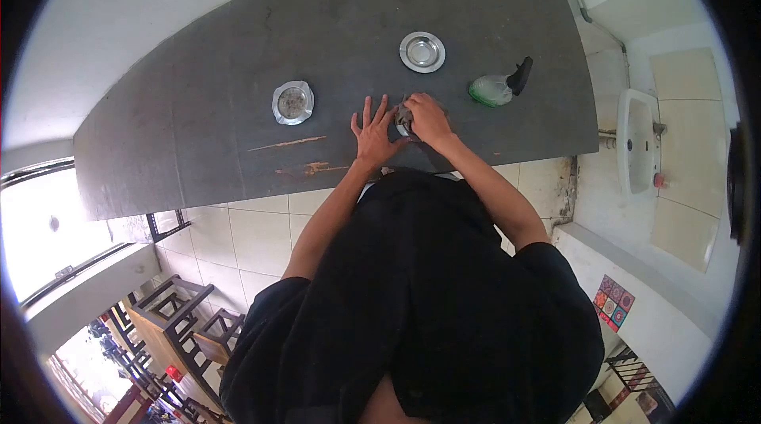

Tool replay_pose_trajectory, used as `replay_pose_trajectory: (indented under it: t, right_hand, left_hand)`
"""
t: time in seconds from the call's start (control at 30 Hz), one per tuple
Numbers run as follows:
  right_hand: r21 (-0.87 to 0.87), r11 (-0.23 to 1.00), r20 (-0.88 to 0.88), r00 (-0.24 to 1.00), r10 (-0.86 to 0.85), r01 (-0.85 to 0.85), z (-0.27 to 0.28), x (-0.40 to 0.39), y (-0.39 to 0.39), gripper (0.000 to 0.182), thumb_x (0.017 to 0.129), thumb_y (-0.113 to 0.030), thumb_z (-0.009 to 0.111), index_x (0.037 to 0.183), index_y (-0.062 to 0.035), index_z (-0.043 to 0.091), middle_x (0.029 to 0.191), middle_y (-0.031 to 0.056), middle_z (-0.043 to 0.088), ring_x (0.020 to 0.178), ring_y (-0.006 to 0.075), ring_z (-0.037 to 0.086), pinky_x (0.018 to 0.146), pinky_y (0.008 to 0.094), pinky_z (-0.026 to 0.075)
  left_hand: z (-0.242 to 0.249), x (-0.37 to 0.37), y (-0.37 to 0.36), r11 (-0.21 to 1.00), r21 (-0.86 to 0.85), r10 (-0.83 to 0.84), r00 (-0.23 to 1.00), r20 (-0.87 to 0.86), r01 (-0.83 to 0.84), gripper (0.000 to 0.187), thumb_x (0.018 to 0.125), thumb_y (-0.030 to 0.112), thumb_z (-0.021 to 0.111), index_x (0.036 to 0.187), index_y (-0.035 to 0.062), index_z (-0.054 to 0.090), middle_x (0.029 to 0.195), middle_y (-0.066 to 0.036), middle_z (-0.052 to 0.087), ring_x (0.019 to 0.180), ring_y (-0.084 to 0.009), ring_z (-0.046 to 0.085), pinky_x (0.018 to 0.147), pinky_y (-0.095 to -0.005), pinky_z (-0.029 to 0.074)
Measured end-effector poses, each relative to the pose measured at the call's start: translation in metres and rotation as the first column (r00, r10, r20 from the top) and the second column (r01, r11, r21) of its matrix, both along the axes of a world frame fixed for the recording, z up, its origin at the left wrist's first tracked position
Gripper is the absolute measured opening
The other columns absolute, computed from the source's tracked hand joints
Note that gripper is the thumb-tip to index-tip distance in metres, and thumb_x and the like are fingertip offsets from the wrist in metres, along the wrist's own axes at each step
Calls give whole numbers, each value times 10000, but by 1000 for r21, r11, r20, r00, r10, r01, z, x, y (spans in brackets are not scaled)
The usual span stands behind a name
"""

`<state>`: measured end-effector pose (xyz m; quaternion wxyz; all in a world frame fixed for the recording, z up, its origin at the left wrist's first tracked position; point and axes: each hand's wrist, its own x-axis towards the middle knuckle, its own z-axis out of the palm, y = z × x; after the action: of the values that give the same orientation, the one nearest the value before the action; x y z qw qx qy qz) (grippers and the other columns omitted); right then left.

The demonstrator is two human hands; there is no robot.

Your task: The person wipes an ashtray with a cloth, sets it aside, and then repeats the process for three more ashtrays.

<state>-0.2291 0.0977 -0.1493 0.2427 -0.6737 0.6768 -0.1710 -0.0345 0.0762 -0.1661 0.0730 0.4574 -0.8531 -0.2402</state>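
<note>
On the dark table (333, 43), near its front edge, my right hand (429, 120) has its fingers closed on a crumpled grey cloth (403, 118). Beneath the cloth a bit of a shiny metal dish (401, 130) shows; the rest is covered. My left hand (376, 134) lies beside it with its fingers spread, the thumb close to the dish. A round metal ashtray (422, 52) stands behind my hands. Farther left is another metal ashtray (293, 103) with grey residue inside. A spray bottle (491, 90) with green liquid and a black nozzle lies to the right.
A white sink (637, 142) is fixed to the wall at the right. Wooden stools (218, 337) and a wooden table (158, 335) stand on the lower left floor. Worn scratches (315, 168) mark the tabletop near its front edge.
</note>
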Motion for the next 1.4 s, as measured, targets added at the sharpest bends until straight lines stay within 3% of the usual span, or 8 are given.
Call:
replay_pose_trajectory:
  t: [0.27,0.33,0.47,0.7,0.97,1.2,1.27,1.4]
  right_hand:
    - [-209,925,-46,948,315,-318,-16,1,20,568,753,89,639,1312,23,709,1404,188,668,1444,370,537,1250,439,406]
    - [-36,960,283,919,275,-276,-1,-12,16,603,743,98,591,1325,1,713,1441,192,666,1431,360,560,1239,440,423]
    - [-169,986,191,981,29,4,25,-35,18,598,795,85,592,1362,-62,716,1498,168,644,1394,365,594,1178,441,490]
    - [-170,985,49,999,-14,22,-9,-37,52,637,815,73,620,1440,-40,658,1515,168,634,1361,386,609,1155,463,506]
    - [291,950,63,989,-135,111,32,-22,86,546,776,16,652,1313,-29,745,1229,251,749,1174,453,690,1064,509,542]
    - [239,908,245,883,-400,344,44,-51,65,530,748,26,584,1230,-52,790,1151,227,777,1135,412,729,1041,466,557]
    - [-21,959,306,915,-263,282,40,-55,56,471,780,38,603,1208,-23,791,1224,213,769,1175,423,710,1041,422,565]
    - [-112,932,388,878,-279,345,52,-49,30,566,802,73,586,1334,-49,739,1361,196,723,1302,403,659,1142,477,511]
  left_hand:
    - [-10,-1,-3,996,18,88,996,-16,-88,1131,659,341,963,1633,203,404,1785,17,296,1688,-277,122,1261,-714,93]
    - [-3,-2,-1,997,31,78,997,-16,-77,1125,676,380,956,1643,227,402,1793,2,276,1689,-292,115,1257,-724,93]
    - [-6,0,1,1000,-22,9,1000,22,-8,1049,752,526,906,1661,317,427,1814,-47,223,1688,-344,89,1249,-749,91]
    - [-3,2,0,998,-51,-37,997,64,40,931,820,633,826,1641,362,483,1826,-57,186,1688,-355,68,1249,-760,80]
    - [-6,1,-2,998,-28,-46,995,90,49,947,829,642,814,1659,359,455,1835,-55,147,1690,-368,26,1237,-782,85]
    - [-4,-1,-2,998,20,-64,996,61,63,957,828,608,835,1665,361,442,1841,-53,109,1691,-368,-38,1234,-798,41]
    - [-1,-1,-2,997,67,-43,994,105,36,971,823,619,836,1669,362,434,1843,-52,101,1692,-366,-45,1232,-801,37]
    - [-4,-2,0,998,48,-46,992,115,40,975,829,649,829,1672,364,430,1845,-41,91,1693,-364,-23,1227,-805,56]
